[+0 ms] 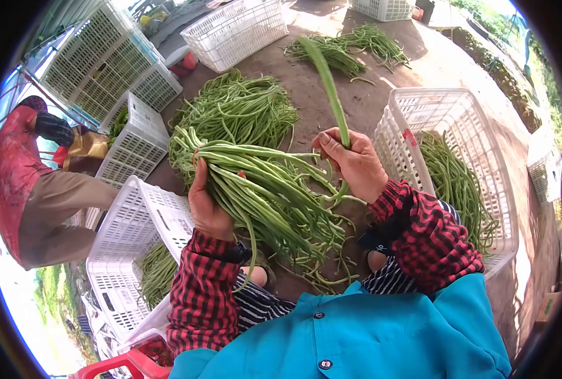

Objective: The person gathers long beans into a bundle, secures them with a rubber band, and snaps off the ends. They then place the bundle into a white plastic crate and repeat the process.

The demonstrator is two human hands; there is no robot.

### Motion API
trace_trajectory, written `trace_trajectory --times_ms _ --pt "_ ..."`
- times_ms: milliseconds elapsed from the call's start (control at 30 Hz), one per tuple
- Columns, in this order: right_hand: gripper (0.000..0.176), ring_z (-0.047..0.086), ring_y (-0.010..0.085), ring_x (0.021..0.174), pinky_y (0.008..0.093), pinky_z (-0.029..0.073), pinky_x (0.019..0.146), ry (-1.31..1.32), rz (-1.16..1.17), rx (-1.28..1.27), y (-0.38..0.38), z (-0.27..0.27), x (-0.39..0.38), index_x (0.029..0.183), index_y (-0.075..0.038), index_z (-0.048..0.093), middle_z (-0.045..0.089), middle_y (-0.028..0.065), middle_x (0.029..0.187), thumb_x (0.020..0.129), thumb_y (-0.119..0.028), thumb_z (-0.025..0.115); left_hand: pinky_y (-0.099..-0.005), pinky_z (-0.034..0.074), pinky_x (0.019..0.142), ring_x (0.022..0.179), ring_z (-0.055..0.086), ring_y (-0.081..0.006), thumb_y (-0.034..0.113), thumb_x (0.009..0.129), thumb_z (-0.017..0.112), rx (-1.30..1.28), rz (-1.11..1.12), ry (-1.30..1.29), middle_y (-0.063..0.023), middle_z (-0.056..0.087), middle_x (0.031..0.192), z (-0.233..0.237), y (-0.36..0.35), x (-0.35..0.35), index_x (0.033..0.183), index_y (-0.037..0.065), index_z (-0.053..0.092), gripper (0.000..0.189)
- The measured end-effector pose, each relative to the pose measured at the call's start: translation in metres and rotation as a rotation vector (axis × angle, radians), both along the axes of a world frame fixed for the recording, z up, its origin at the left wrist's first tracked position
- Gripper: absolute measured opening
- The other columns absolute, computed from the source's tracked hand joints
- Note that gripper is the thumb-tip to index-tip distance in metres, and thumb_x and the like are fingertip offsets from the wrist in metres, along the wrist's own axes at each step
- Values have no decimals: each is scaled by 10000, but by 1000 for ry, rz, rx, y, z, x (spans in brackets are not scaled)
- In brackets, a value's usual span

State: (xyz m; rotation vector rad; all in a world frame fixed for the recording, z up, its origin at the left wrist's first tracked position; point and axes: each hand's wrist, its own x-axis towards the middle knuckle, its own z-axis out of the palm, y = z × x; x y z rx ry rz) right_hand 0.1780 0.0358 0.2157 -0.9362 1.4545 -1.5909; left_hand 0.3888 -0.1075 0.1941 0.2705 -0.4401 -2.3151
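My left hand (209,205) is closed around a bundle of long green beans (262,174), near its gathered end. A thin reddish band (195,153) shows around that end, and the beans fan out to the right. My right hand (357,161) pinches a single long bean (327,79), which sticks up and looks thick, close to the camera. Its lower part passes below my fist beside the bundle's loose tips. Behind the bundle lies a large heap of long beans (243,107) on the ground. Scattered beans (319,265) lie below my hands.
A white crate (407,148) with beans stands at my right, and another white crate (116,278) with beans at my left. Further back are a white crate (230,35), smaller bean piles (363,47), a red bucket (181,61) and stacked crates (97,63). A person in red (22,164) bends at the left.
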Motion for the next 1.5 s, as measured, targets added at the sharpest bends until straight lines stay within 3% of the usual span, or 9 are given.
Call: trace_trajectory --times_ms 133,300,533,600,767,933,1200,1400,1500 --pt "240 427 8 497 142 313 422 -336 561 197 22 20 14 948 -16 619 557 -15 684 917 -224 502 -457 541 742 1020 545 -363 270 910 476 48 23 132 -167 545 1137 3 -4 5 1163 65 491 326" --pt "305 563 160 923 280 436 833 274 426 -51 3 -36 42 1190 -56 522 622 94 1022 886 -85 507 -462 517 795 1154 447 -361 315 929 420 -97 -38 257 -210 472 1235 -11 -12 7 1212 50 479 393" --pt "382 387 121 1186 265 320 999 -258 453 -207 -8 -33 33 1275 -53 446 440 25 1303 897 -62 499 -364 537 732 896 586 -243 261 908 459 86 -218 460 -202 475 1185 4 -5 5 1157 -14 473 371" --pt "385 383 110 1186 262 322 1000 -283 450 -180 -3 -25 33 1277 -53 444 427 24 1312 896 -62 500 -361 542 726 994 566 -297 261 903 463 99 -293 518 -237 398 1296 5 -7 7 1236 2 443 423" --pt "387 480 62 1042 219 412 881 -186 426 -257 -7 -28 33 1279 -87 451 476 10 1261 896 -67 504 -265 537 664 687 584 -168 292 894 472 92 -311 524 -239 409 1285 8 -8 7 1284 -1 382 496" --pt "377 518 -2 710 140 414 569 -242 414 -24 -1 -16 36 1265 -151 476 602 -61 935 893 -116 529 -279 534 684 854 585 -204 274 900 460 78 -320 528 -246 392 1296 3 -10 9 1275 1 396 468" --pt "249 528 35 768 201 464 666 -689 530 -8 -1 -13 34 1088 -59 532 572 -6 871 855 -121 593 -329 520 668 853 581 -200 284 922 440 -16 -31 203 -121 550 1126 8 14 1 1181 48 484 353" --pt "387 568 193 772 283 470 705 637 60 -136 -3 -35 34 1027 -34 530 570 72 848 686 -96 702 -372 509 661 878 582 -233 267 895 500 -97 162 -3 -90 590 1054 3 17 0 1065 80 551 257" --pt "283 584 271 832 308 473 736 737 112 -111 -9 -44 29 930 -18 586 586 121 896 670 -72 687 -398 498 706 900 577 -257 271 879 524 -85 131 -53 -106 592 1054 4 22 -1 1090 59 540 300"
